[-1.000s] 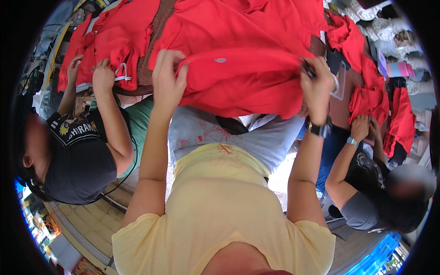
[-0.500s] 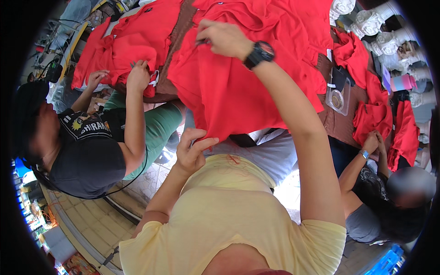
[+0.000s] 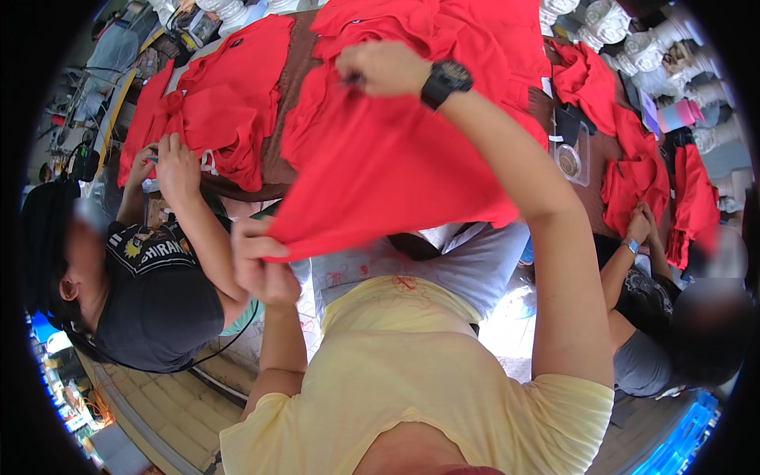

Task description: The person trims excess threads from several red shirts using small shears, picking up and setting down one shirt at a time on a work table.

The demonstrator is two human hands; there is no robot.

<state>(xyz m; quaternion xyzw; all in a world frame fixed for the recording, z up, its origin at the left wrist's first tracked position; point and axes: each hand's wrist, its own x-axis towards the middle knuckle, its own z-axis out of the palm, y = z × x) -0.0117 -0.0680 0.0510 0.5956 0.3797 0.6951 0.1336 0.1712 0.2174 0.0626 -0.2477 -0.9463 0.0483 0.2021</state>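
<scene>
A red garment (image 3: 396,170) is drawn into a taut slope above my lap, its folds running up to my right hand and down to my left. My left hand (image 3: 267,265), blurred by motion, pinches a lower corner of the cloth at the left. Farther up, over the table, my right hand (image 3: 384,70) is closed at the cloth's upper part, with a watch on the wrist. A small dark tool (image 3: 354,78) shows at its fingers; its kind is too blurred to tell. More red cloth (image 3: 491,39) lies beyond on the table.
A person (image 3: 150,261) at left handles red garments (image 3: 229,95) on the brown-covered table (image 3: 277,87). Another person (image 3: 625,317) sits at right beside more red cloth (image 3: 633,186). A clear plastic case (image 3: 571,158) lies right of my arm; white ornate pieces (image 3: 606,24) stand behind.
My left hand has moved left and slightly up with the garment's corner, and the cloth has pulled taut. My right hand stays near its place. The left person's hands have shifted left.
</scene>
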